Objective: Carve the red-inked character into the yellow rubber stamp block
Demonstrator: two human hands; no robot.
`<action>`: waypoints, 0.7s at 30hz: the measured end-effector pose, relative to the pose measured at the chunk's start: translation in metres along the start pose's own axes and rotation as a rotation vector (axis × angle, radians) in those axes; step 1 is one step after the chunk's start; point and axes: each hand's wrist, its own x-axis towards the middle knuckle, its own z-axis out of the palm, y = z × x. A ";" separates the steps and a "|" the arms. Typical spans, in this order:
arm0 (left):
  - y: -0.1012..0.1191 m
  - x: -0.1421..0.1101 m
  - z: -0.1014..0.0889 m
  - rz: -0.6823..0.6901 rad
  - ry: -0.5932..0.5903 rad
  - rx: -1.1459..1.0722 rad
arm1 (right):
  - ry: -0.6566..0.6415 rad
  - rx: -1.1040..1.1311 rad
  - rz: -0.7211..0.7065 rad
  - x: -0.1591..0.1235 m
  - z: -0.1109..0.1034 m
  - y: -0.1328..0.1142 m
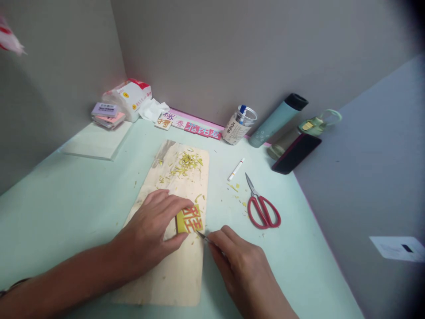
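On a pale wooden board [179,274] lies a small yellow block [190,219] with a red carved character on its face. My left hand [151,230] grips the block by its edges, the fingers on its far side and the thumb on its near side. Held like a pen in my right hand [237,261] is a carving knife [203,237], its tip touching the block's lower right edge. Much of the knife's handle is hidden by my fingers. Yellow shavings [187,164] are heaped on the far part of the board.
Red-handled scissors [264,212] and a white marker [236,169] lie right of the board. Along the back stand a tissue pack [129,97], carved character pieces [202,129], a clear cup [237,126], a blue bottle [277,122], a green bottle [282,141] and a phone [296,153].
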 end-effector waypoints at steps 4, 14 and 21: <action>0.000 0.001 0.001 0.000 0.014 -0.003 | 0.017 0.080 0.007 0.001 0.003 -0.001; 0.001 -0.001 0.001 0.005 0.014 -0.017 | -0.010 0.331 0.115 0.006 0.001 -0.003; -0.001 0.000 0.002 0.007 0.021 -0.012 | -0.033 0.304 0.100 0.003 -0.003 -0.003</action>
